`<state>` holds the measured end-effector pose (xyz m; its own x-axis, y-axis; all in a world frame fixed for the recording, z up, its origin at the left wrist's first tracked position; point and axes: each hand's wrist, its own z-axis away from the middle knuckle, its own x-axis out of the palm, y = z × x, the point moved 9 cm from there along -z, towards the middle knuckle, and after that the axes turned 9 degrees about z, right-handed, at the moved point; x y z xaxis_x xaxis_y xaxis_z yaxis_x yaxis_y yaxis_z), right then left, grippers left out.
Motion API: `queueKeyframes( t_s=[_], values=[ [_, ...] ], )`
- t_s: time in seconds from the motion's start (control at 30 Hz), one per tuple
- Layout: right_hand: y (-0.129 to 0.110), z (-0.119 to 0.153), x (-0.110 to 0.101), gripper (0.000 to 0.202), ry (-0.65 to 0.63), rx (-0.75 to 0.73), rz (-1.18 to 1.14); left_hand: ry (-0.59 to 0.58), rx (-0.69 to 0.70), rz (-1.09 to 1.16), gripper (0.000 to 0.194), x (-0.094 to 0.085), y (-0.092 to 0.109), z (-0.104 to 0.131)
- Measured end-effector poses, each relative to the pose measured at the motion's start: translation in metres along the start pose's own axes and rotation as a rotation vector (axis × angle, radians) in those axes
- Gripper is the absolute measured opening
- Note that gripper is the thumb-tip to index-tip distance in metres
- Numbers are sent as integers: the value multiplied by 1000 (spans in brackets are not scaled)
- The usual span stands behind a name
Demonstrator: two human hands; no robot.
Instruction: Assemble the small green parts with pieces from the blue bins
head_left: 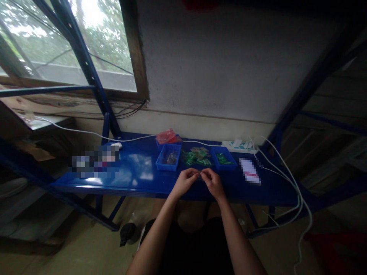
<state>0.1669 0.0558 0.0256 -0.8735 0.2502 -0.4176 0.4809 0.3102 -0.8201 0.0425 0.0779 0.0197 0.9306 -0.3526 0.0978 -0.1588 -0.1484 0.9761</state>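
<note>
My left hand and my right hand meet over the front of the blue table, fingertips pinched together. Whatever sits between the fingers is too small to make out. Just beyond them lies a loose pile of small green and clear pieces. A blue bin left of the pile contains small clear or greyish pieces. To the right, another blue bin has small green pieces in it.
Red plastic bags rest on a bin at the back. A white power strip with cables lies along the wall. Blurred-out items sit at left and right on the blue table. A dark bottle stands on the floor.
</note>
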Motion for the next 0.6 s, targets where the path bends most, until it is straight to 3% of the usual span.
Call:
queueKeyframes(
  t_s=[0.3, 0.5, 0.6],
  values=[
    [-1, -2, -2, 16, 21, -37, 43, 19, 21, -31, 22, -4, -2, -1],
    [5, -5, -8, 20, 94, -26, 96, 210, 91, -139, 23, -24, 3, -2],
    [10, -5, -5, 25, 63, 32, 63, 171, 28, -73, 29, -20, -3, -2]
  ],
)
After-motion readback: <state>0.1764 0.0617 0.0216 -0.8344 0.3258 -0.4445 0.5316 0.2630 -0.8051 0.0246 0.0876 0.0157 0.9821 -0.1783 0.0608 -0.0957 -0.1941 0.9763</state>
